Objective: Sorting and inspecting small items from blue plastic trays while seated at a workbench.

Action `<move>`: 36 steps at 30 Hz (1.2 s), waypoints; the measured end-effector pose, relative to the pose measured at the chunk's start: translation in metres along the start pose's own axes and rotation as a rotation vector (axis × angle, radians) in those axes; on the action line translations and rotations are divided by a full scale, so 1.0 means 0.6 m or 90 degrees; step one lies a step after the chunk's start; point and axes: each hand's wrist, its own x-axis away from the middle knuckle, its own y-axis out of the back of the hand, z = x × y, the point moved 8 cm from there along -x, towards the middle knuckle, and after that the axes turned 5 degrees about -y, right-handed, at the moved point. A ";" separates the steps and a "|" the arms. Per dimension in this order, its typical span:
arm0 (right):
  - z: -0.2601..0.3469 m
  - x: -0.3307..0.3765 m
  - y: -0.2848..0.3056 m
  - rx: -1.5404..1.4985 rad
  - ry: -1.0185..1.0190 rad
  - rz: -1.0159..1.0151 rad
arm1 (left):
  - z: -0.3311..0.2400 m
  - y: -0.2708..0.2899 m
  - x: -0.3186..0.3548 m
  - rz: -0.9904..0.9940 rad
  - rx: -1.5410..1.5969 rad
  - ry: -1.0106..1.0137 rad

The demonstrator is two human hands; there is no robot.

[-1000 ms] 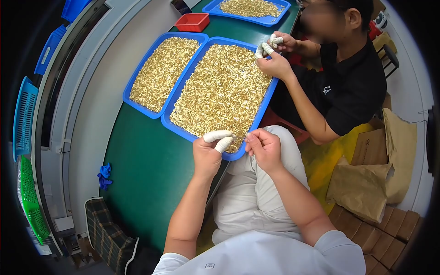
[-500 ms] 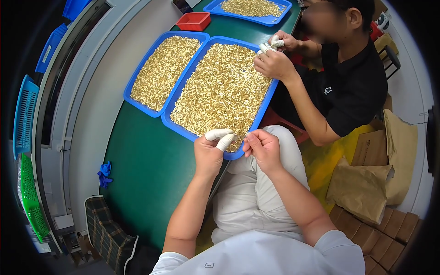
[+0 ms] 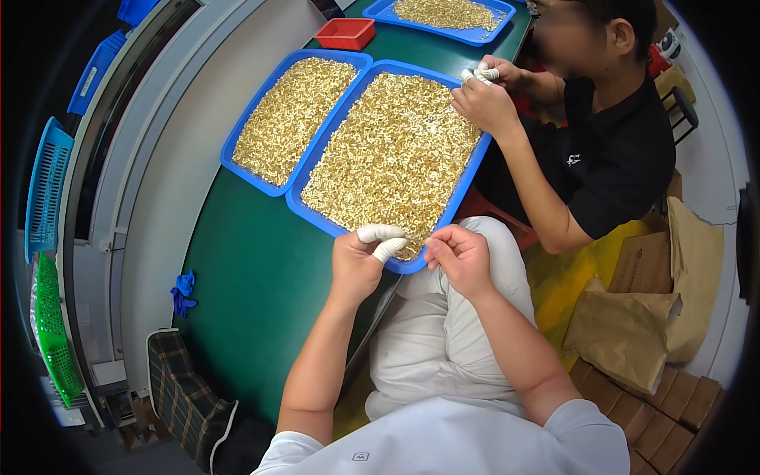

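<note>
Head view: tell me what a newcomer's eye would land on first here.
The big blue tray heaped with small golden pieces fills the middle of the green table, with a second blue tray at its left side. At the tray's near edge, the left hand, white covers on two fingertips, and the bare right hand nearly meet. Across the tray, a co-worker in a black shirt picks at the far right corner.
</note>
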 end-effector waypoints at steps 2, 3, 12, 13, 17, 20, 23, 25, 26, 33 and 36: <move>-0.001 -0.001 -0.002 0.010 0.001 0.006 | -0.001 0.002 -0.001 0.023 -0.032 0.001; -0.001 -0.001 -0.004 0.019 0.002 0.012 | -0.001 0.004 -0.001 0.033 -0.065 0.002; 0.000 -0.002 0.003 0.113 0.018 0.005 | -0.056 -0.012 -0.014 0.154 -0.442 -0.069; 0.000 -0.002 0.002 0.113 0.019 0.005 | -0.053 -0.013 -0.015 0.159 -0.458 -0.056; 0.000 0.000 -0.004 0.161 0.010 0.024 | -0.035 -0.033 -0.010 0.243 -0.518 -0.027; -0.003 -0.001 -0.002 0.103 -0.013 0.016 | -0.056 -0.018 -0.020 0.109 -0.363 -0.170; -0.005 -0.006 0.011 0.028 -0.024 -0.010 | -0.068 0.006 -0.042 0.030 -0.539 -0.192; -0.001 -0.009 0.017 0.017 -0.031 -0.026 | -0.081 -0.012 -0.045 0.044 -0.765 -0.331; -0.002 -0.010 0.017 0.017 -0.029 -0.025 | -0.063 -0.014 -0.054 0.084 -0.711 -0.281; -0.005 -0.010 0.018 0.014 -0.021 -0.033 | -0.043 -0.006 -0.059 0.058 -0.571 -0.244; -0.004 -0.011 0.022 0.010 -0.022 -0.037 | -0.063 -0.002 -0.046 0.000 -0.484 -0.316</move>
